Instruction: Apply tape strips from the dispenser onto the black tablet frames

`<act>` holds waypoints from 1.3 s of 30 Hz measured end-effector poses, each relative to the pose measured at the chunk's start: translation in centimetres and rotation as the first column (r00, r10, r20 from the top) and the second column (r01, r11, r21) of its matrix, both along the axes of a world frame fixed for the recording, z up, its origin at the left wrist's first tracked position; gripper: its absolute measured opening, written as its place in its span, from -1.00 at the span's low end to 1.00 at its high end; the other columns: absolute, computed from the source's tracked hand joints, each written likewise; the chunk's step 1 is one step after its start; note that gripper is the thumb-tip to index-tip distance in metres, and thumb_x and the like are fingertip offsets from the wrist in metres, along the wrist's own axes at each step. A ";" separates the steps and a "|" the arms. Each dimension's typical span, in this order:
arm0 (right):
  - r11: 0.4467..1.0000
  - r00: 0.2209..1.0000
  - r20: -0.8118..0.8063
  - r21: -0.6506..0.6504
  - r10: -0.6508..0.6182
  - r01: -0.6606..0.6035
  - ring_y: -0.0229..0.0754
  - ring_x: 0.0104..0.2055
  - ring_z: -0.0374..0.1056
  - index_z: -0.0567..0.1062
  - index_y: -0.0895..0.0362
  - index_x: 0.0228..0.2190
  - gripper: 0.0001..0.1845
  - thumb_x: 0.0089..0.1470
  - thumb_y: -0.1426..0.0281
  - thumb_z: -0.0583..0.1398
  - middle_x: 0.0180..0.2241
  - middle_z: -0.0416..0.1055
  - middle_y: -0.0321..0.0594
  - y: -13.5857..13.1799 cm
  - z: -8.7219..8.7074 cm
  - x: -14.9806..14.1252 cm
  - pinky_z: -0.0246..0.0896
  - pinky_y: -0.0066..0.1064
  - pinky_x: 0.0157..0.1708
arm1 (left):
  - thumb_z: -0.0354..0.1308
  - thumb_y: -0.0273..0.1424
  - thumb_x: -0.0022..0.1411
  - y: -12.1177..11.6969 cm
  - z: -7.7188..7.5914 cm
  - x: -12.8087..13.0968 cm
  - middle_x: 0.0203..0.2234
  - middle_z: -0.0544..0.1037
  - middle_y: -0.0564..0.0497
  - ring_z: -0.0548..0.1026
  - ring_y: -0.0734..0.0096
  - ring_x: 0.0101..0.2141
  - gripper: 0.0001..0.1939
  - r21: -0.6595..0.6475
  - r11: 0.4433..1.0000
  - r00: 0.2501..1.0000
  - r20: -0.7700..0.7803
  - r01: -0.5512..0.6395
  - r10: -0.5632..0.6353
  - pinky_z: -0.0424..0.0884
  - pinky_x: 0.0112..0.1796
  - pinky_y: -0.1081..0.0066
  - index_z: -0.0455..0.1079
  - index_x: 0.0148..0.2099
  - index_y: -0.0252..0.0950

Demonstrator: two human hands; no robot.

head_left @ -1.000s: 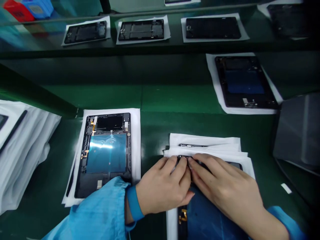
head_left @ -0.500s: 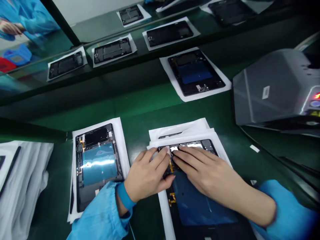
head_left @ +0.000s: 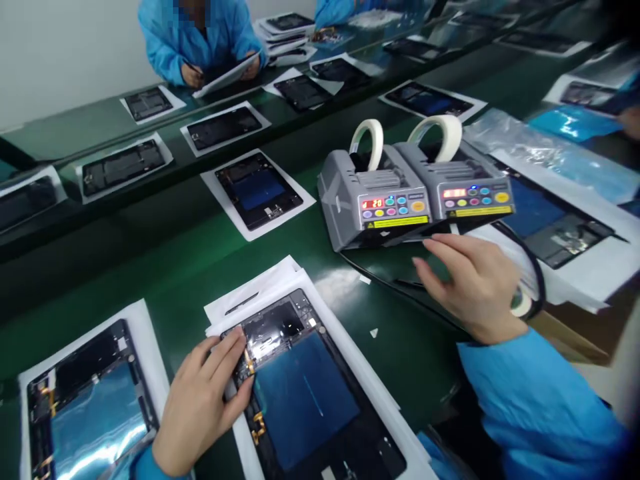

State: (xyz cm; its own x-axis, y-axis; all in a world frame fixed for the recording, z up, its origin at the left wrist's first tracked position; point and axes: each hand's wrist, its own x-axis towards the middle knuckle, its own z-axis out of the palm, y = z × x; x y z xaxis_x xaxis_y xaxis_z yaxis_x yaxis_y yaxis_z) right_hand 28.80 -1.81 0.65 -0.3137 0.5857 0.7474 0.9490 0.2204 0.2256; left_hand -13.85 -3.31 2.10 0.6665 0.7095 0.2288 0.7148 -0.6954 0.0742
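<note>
Left hand (head_left: pixel 200 400): lying flat, steadying the opened tablet (head_left: pixel 305 393).
Right hand (head_left: pixel 473 283): reaching open-fingered, empty, under the tape dispenser (head_left: pixel 465 187).
Progress: taping not yet begun.

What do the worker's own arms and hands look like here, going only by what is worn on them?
Both hands, the left hand and the right hand, are bare, with no gloves. Each arm wears a loose, bright blue smock sleeve ending in a gathered cuff at the wrist. No wristband, ring or watch can be made out.

Left hand (head_left: pixel 200 400) flat, fingers spread, palm down. Right hand (head_left: pixel 473 283) reaching forward, fingers extended, apparently holding nothing. Blue sleeves.
</note>
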 end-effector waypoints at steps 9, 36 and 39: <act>0.985 0.989 -0.106 -0.130 0.103 -0.117 -0.08 -0.11 0.42 0.43 0.17 0.01 -0.60 0.11 0.45 0.24 -0.11 0.49 -0.06 2.5 -1.1 -1.4 0.35 -0.25 -0.14 | 0.07 -0.35 0.32 -0.6 0.8 0.6 0.07 0.50 -0.12 0.45 0.07 -0.05 -0.56 0.020 0.999 0.999 -0.032 -0.027 0.027 0.50 -0.09 0.10 0.31 0.22 -0.29; 0.927 0.954 -0.234 -0.279 0.188 -0.251 -0.14 -0.28 0.41 0.49 0.08 -0.29 -0.91 0.12 0.50 0.22 -0.27 0.52 -0.14 1.1 0.5 -4.8 0.28 -0.30 -0.30 | 0.07 -0.40 0.36 -1.7 3.0 3.6 -0.02 0.52 -0.22 0.43 -0.01 -0.12 -0.70 0.012 0.996 0.988 -0.125 -0.086 0.087 0.44 -0.20 0.07 0.36 0.07 -0.43; 0.767 0.848 -0.293 -0.365 0.443 -0.527 -0.23 -0.32 0.39 0.46 0.13 -0.29 -0.90 0.14 0.54 0.20 -0.30 0.51 -0.22 0.7 0.7 -8.0 0.28 -0.38 -0.35 | 0.09 -0.39 0.36 -0.9 3.2 6.4 -0.19 0.55 -0.17 0.48 0.14 -0.23 -0.78 -0.079 0.996 0.999 -0.029 -0.031 0.029 0.48 -0.25 0.18 0.40 -0.04 -0.44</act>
State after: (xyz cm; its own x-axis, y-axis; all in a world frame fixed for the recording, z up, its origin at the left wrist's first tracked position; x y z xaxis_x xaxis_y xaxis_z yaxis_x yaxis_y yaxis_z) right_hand 20.83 -1.08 1.35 -0.5275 0.6571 0.5386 0.7023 0.6939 -0.1588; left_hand -7.42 -4.18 5.29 0.6497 0.7447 0.1526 0.7381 -0.6660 0.1082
